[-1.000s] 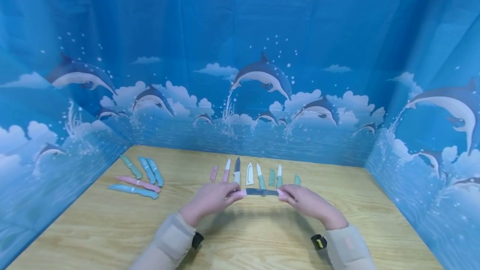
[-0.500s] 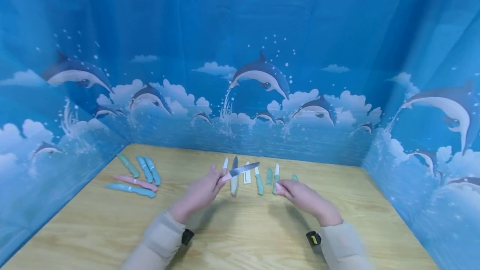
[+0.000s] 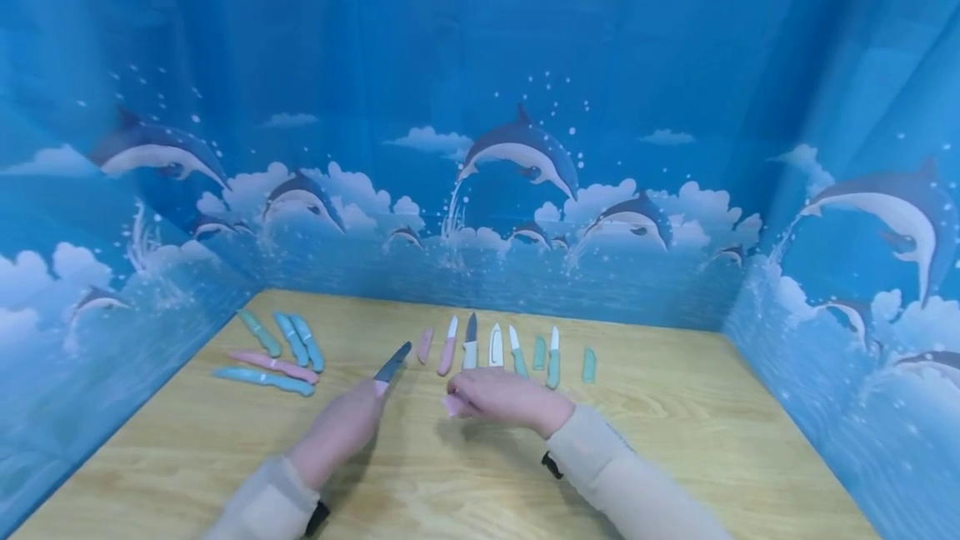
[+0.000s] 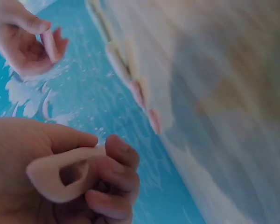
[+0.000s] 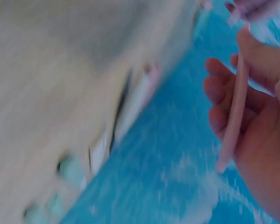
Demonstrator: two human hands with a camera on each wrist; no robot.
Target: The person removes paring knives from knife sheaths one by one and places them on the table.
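Note:
My left hand [image 3: 341, 432], low at left centre in the head view, grips a knife [image 3: 393, 363] with a pink handle and a bare dark blade. The blade points up and to the right. In the left wrist view, the fingers curl round the handle [image 4: 53, 182], which has a hole at its end. To its right, my right hand [image 3: 510, 398] pinches a slim pink blade cover [image 3: 454, 405] between thumb and fingers. Its whole length shows in the right wrist view, where the pink cover [image 5: 237, 107] lies across the fingers. Knife and cover are apart.
Behind the hands runs a row: a pink cover [image 3: 425, 346], a pink-handled knife [image 3: 447, 348], a white-handled knife [image 3: 471, 344], a white cover [image 3: 496, 344], green-handled knives [image 3: 553, 365] and green covers [image 3: 589, 365]. Several covered knives [image 3: 273, 365] lie at left. A dolphin-print curtain [image 3: 480, 273] surrounds the table.
The knife and pink cover, end to end between the hands a second ago, have separated. My left hand has moved down and left with the knife; my right hand has moved left with the cover.

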